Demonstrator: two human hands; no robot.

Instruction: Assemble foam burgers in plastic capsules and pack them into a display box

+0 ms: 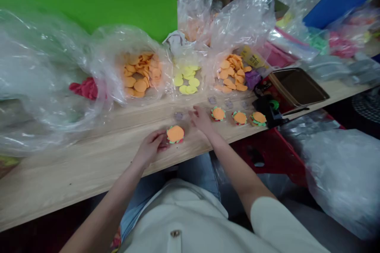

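A toy burger (175, 134) with an orange round top and green and red layers rests on the wooden table near its front edge. My left hand (153, 146) holds it by its left side between thumb and fingers. Up and to the right, my right hand (202, 120) is low over the table with its fingers apart and nothing visible in them. A small clear plastic piece (178, 116) lies to the left of its fingertips. Three similar burgers, a near one (218, 114), a middle one (239, 118) and a far one (258, 118), sit to the right.
Open plastic bags hold orange discs (139, 75), yellow discs (187, 80), more orange discs (233, 72) and dark pink pieces (86, 88). More clear pieces (229, 103) lie behind the burgers. A brown tray (299, 87) and a black object (268, 110) stand at right.
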